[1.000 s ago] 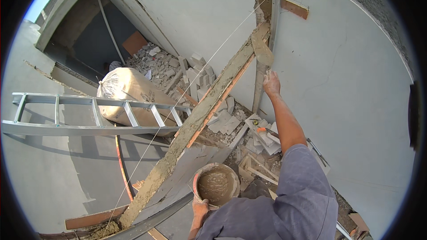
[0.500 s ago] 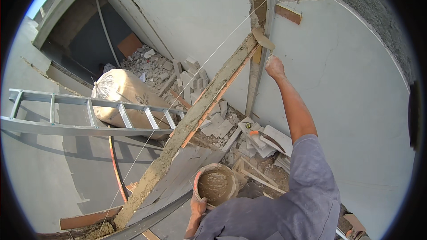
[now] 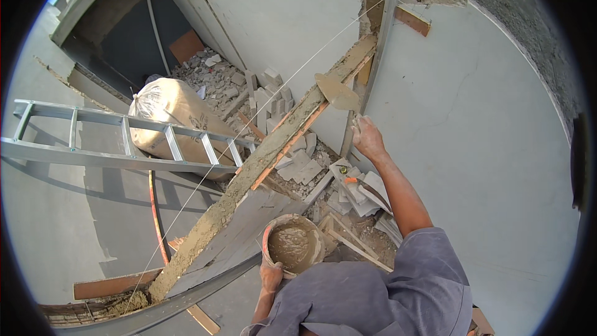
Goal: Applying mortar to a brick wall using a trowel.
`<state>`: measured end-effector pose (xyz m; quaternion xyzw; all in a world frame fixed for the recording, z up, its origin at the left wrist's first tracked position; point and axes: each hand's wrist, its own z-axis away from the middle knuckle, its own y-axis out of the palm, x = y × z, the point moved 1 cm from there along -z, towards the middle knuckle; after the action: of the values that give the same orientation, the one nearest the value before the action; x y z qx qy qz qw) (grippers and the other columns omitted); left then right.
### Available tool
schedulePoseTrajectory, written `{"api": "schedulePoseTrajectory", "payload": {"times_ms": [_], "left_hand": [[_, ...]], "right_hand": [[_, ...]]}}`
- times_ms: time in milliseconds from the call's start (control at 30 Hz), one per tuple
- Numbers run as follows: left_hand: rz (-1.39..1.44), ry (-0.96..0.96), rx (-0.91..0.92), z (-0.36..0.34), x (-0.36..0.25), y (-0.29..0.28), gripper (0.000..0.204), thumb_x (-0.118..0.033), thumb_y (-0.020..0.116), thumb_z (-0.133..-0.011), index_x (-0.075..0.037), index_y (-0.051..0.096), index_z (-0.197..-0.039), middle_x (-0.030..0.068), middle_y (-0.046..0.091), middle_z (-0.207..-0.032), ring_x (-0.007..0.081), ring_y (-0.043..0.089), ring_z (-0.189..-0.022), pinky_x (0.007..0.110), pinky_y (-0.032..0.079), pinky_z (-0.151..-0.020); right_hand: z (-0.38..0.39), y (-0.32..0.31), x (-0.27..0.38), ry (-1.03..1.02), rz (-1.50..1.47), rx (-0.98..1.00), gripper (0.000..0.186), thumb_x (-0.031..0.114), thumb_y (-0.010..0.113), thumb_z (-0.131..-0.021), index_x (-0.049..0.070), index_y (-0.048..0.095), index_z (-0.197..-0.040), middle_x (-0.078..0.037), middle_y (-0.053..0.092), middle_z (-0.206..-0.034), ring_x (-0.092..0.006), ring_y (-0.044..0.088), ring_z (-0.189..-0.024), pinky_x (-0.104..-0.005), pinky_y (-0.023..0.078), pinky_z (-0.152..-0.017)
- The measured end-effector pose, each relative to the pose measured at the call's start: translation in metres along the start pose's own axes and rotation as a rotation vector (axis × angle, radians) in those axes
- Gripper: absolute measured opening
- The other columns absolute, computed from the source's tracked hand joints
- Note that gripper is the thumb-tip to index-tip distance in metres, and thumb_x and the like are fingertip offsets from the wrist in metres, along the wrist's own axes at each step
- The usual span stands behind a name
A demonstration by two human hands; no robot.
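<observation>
In my right hand point(image 3: 368, 137) is a pointing trowel point(image 3: 336, 92), its mortar-coated blade lying over the top edge of a narrow diagonal strip of wet mortar point(image 3: 283, 137) edged with a wooden board point(image 3: 272, 168). My left hand point(image 3: 271, 274) grips the rim of a round bucket point(image 3: 292, 242) of brown mortar below. Behind the upper end of the strip, a metal straightedge point(image 3: 379, 50) stands against the wall. A taut white string point(image 3: 193, 200) runs diagonally past the strip.
An aluminium ladder point(image 3: 93, 152) lies across the left, beside a large tan sack point(image 3: 155, 106). Broken blocks and rubble point(image 3: 230, 81) fill the corner behind. Timber offcuts and pale slabs with tools point(image 3: 357, 190) lie below my right arm. Pale walls point(image 3: 485, 155) rise around.
My right hand and the trowel have moved down-left along the mortar strip, away from its upper end, the blade turning more sideways. My left hand still grips the bucket.
</observation>
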<state>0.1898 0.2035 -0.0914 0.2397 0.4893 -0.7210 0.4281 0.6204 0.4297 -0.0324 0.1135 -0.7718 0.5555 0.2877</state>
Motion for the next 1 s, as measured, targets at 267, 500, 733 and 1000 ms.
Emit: {"api": "schedulePoseTrajectory", "payload": {"times_ms": [267,500,733,1000], "left_hand": [[-0.024,0.015,0.021,-0.004,-0.037,0.018,0.056,-0.004,0.054,-0.073,0.001,0.048,-0.128,0.0229,0.062,-0.114,0.0353,0.060,-0.108,0.038,0.045,-0.093],[-0.237,0.015,0.130,0.008,-0.034,0.044,0.071,-0.010,0.060,-0.074,-0.008,0.037,-0.141,0.0246,0.058,-0.120,0.0399,0.056,-0.111,0.046,0.043,-0.097],[-0.256,0.098,0.198,0.031,-0.025,0.061,0.083,-0.010,0.059,-0.074,-0.016,0.023,-0.149,0.0334,0.029,-0.144,0.0448,0.036,-0.130,0.049,0.034,-0.106],[-0.220,0.067,0.210,0.026,-0.038,0.057,0.083,-0.008,0.055,-0.073,-0.017,0.023,-0.149,0.0286,0.037,-0.142,0.0409,0.042,-0.128,0.042,0.037,-0.106]], "right_hand": [[0.135,-0.092,0.063,0.165,-0.244,0.665,0.024,0.020,0.060,-0.081,-0.002,0.064,-0.090,-0.021,0.062,-0.079,-0.0402,0.061,-0.079,-0.0436,0.048,-0.073],[0.220,-0.019,0.021,-0.122,0.208,1.054,0.025,0.015,0.056,-0.076,-0.007,0.065,-0.081,-0.030,0.063,-0.081,-0.0419,0.063,-0.077,-0.0488,0.050,-0.075],[0.270,0.001,0.025,0.121,0.070,1.321,0.024,0.017,0.062,-0.073,-0.006,0.067,-0.079,-0.020,0.068,-0.077,-0.0309,0.068,-0.073,-0.0409,0.053,-0.065],[0.304,0.026,-0.011,0.296,-0.523,1.486,0.018,0.020,0.066,-0.079,0.003,0.065,-0.072,-0.001,0.060,-0.062,-0.0118,0.056,-0.052,-0.0292,0.046,-0.048]]}}
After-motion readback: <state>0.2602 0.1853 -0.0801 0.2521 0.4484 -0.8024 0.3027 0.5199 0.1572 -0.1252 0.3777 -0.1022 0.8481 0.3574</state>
